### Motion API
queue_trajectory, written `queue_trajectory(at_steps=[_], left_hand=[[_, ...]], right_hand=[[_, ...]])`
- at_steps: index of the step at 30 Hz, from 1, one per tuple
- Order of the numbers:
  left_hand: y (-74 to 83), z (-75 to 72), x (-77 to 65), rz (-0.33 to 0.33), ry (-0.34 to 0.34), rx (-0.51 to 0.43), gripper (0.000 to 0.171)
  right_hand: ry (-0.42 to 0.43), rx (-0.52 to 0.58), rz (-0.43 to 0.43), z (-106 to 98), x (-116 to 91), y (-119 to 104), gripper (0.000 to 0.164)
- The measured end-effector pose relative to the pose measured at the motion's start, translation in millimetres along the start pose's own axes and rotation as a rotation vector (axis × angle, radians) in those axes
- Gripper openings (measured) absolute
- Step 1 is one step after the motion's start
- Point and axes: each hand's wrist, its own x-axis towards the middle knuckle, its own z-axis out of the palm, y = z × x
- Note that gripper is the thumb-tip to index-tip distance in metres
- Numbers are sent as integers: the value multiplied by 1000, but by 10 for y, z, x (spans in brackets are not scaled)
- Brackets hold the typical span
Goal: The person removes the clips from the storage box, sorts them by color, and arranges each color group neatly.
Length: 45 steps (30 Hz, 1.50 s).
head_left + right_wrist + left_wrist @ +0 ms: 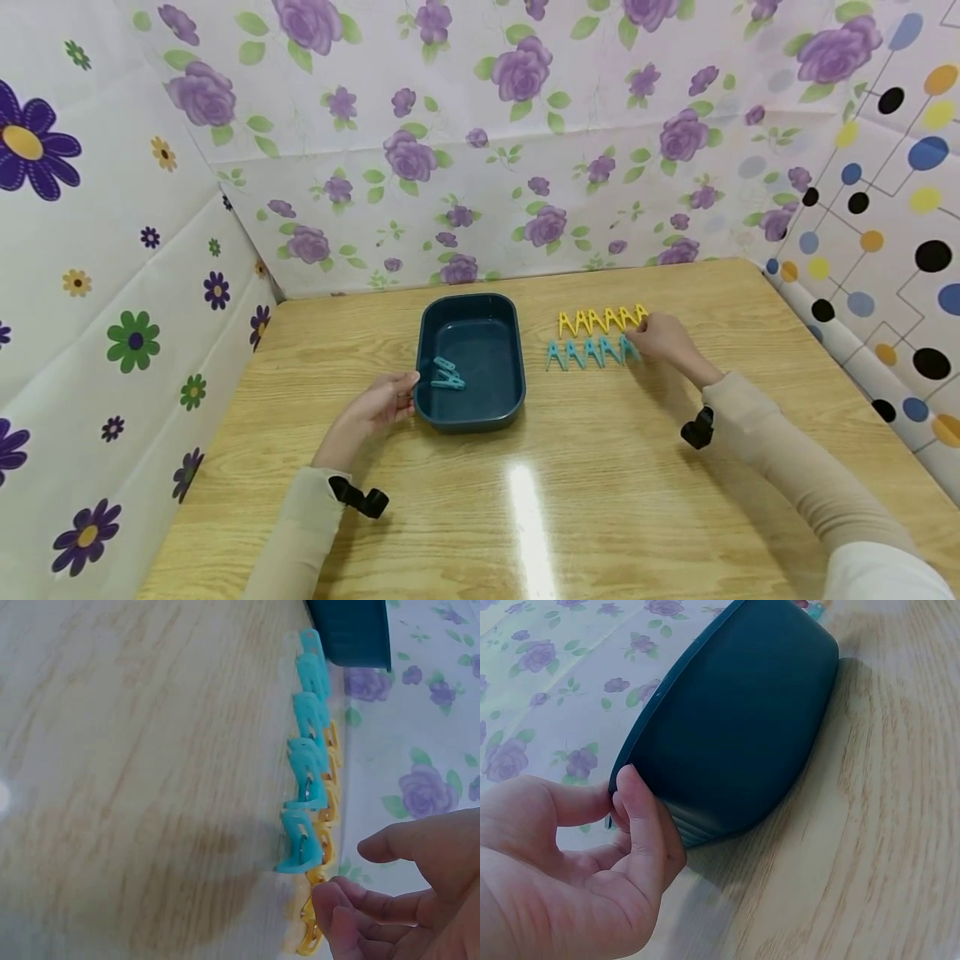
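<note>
My left hand (pixel 387 398) grips the left rim of a dark teal plastic basin (pixel 489 417), thumb and fingers pinching its edge in the left wrist view. Light-blue clothespins (pixel 448 381) lie inside the basin near that hand. To the right, several light-blue clothespins (pixel 591 352) stand in a row on the table. Behind them runs a row of yellow clothespins (pixel 596 321). My right hand (pixel 666 337) hovers at the right end of both rows. In the right wrist view its thumb and fingers are apart, with nothing between them, beside the nearest blue clothespin (pixel 301 844).
The wooden table (pixel 450 517) meets a flowered cloth wall (pixel 450 192) at the back. Patterned sheets also hang at the left and right sides. Each wrist carries a small black camera (pixel 699 428) on a strap.
</note>
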Motion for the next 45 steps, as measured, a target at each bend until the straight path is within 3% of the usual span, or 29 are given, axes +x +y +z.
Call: queue_trajectory(at_steps=[15,23,45], left_hand=[[7,23,-17,-2,17,4,15],[-5,12,-17,1,19,4,16],[-19,-9,5,10,1,-8,16]], right_hand=[[171,45,-110,-2,41,-218,26],[265,68,-274,93,97,-356,21],[217,145,-376,197,153,-605,21]])
